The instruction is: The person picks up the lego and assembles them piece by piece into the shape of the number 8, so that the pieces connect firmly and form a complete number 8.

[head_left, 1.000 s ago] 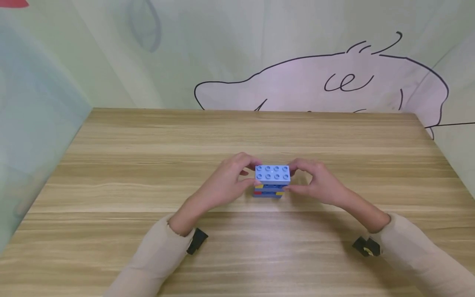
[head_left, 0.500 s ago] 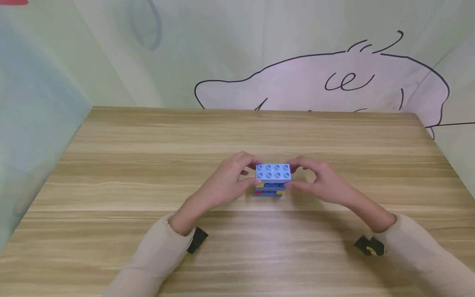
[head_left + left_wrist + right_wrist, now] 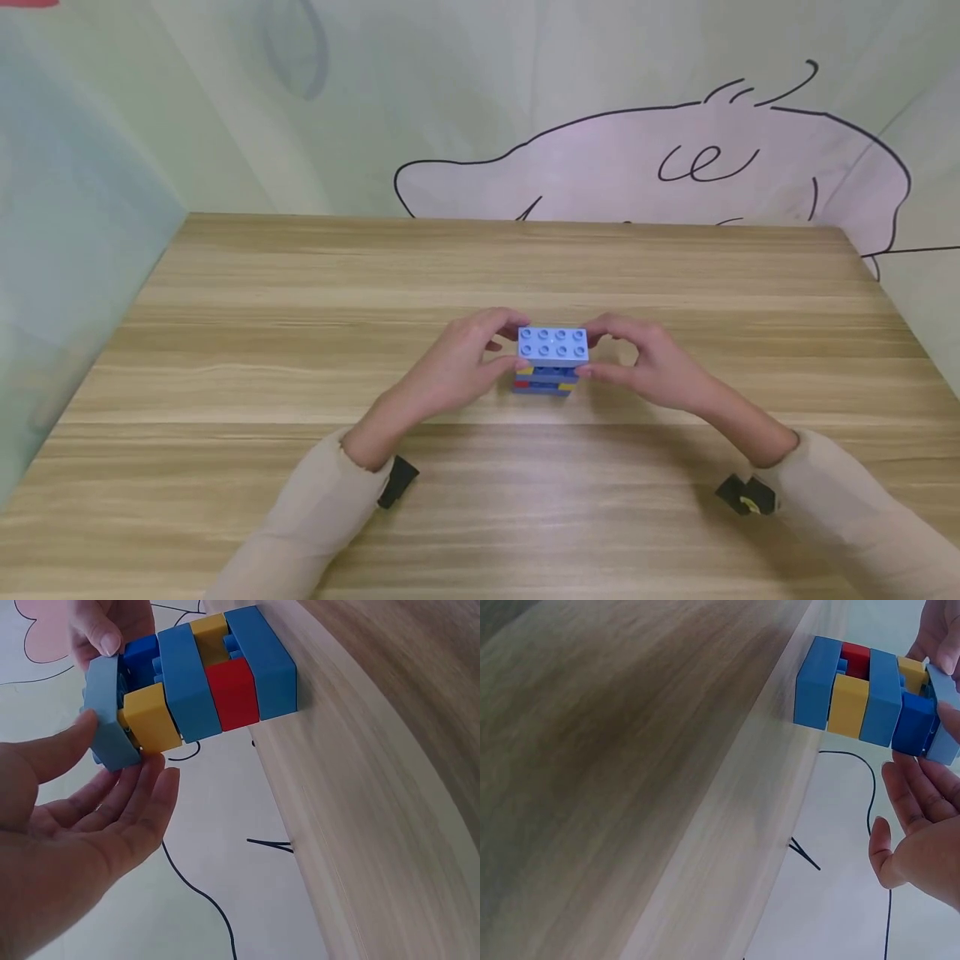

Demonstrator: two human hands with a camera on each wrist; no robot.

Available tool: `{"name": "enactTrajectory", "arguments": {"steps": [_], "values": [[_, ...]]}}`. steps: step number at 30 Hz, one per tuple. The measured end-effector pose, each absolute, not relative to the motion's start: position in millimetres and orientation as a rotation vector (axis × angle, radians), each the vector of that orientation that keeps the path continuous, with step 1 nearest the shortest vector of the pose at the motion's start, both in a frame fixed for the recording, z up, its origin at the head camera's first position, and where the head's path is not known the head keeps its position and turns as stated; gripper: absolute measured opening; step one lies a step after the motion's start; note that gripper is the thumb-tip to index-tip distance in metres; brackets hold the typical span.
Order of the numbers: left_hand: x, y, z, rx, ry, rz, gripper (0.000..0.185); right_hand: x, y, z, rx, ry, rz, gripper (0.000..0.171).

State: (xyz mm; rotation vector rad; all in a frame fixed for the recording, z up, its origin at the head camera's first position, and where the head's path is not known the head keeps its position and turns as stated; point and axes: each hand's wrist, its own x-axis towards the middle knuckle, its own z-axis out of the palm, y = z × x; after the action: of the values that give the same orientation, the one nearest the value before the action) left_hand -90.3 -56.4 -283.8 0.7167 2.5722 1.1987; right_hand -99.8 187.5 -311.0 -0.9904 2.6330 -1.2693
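Note:
Between my hands stands a tower of toy building bricks on the table. Its top is a light blue brick [image 3: 552, 346] with studs upward. My left hand [image 3: 467, 360] pinches that brick's left end, thumb in front and fingers behind. At the right end, my right hand [image 3: 656, 362] pinches the same brick. Under it sit a yellow brick [image 3: 152, 720] and a dark blue brick [image 3: 913, 724], with a narrow gap showing below the light blue one. Lower come a blue brick [image 3: 187, 682], a red brick [image 3: 232, 694] beside a yellow brick [image 3: 848, 705], and a blue bottom brick [image 3: 817, 682].
The wood-grain table [image 3: 300, 292] spreads around the tower on all sides. A pale wall [image 3: 465, 83] with a black line drawing rises behind its far edge. Dark straps [image 3: 397, 482] show at the sleeves' cuffs.
The right hand and wrist have shifted slightly to the right, still pinching the top brick. Otherwise the tower and left hand look nearly the same; the whole view has shifted a little.

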Motion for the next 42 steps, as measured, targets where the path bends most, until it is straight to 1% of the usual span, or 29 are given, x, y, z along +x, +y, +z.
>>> {"name": "enactTrajectory", "arguments": {"steps": [35,42], "values": [[-93.4,-54.5,-286.5,0.753,2.603,1.138,0.034,-99.9,189.7,-317.2,-0.986,2.667,-1.307,0.029],[-93.9,-53.2,-286.9,0.74,2.608,1.119,0.034,-97.3,189.7,-315.8,-0.987,2.703,-1.269,0.032]]}}
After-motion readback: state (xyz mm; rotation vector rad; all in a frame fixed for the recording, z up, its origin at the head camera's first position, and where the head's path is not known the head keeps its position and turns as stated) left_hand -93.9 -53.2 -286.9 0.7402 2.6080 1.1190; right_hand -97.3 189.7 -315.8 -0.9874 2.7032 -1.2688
